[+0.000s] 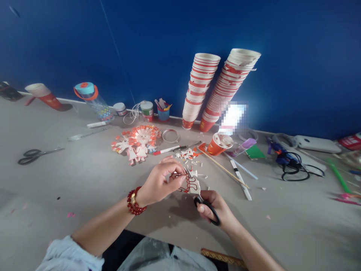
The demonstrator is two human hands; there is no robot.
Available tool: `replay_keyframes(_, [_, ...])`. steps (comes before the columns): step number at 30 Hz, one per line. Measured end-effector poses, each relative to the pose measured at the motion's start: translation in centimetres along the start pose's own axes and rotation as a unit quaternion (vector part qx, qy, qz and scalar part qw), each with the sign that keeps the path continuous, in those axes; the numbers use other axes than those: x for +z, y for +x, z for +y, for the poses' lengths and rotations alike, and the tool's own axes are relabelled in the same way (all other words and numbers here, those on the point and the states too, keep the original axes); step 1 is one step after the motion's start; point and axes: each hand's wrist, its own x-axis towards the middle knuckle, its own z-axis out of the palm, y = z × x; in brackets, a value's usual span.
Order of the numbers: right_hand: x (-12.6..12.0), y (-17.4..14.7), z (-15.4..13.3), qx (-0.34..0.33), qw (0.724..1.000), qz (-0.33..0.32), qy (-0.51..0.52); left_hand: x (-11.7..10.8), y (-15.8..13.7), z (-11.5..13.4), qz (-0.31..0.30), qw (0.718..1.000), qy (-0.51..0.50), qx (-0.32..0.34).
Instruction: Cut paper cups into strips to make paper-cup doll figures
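My left hand (166, 178), with a red bead bracelet at the wrist, pinches a white paper piece (194, 185) drawn with red outlines. Black-handled scissors (210, 211) are gripped in my right hand (217, 209), their blades up against the paper's right edge. How far the blades are apart I cannot make out. Just beyond the paper lies a heap of white and red scraps (187, 154). Further left are several cut-out paper figures (141, 141) with orange-red fringes around their heads.
Two tall stacks of paper cups (201, 82) lean at the blue wall. A red cup (218, 145) holds scraps, beside a lit, blurred screen (232, 118). A second pair of scissors (35, 154) lies at left. Markers (241, 180), a wooden stick (222, 167) and a clear bottle (97, 103) are around.
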Motion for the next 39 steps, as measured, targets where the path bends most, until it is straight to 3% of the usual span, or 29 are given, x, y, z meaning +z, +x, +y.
replay_keyframes(13, [0.5, 0.2, -0.2, -0.009, 0.999, 0.044, -0.029, 0.4, -0.2, 0.0, 0.007, 0.999, -0.015, -0.028])
replay_keyframes(32, [0.1, 0.0, -0.1, -0.012, 0.992, 0.060, -0.109, -0.6, 0.1, -0.2, -0.029, 0.999, 0.016, -0.002])
replay_keyframes(39, [-0.5, 0.0, -0.2, -0.005, 0.990, 0.048, -0.129, -1.2, 0.3, -0.2, -0.069, 0.997, 0.023, 0.003])
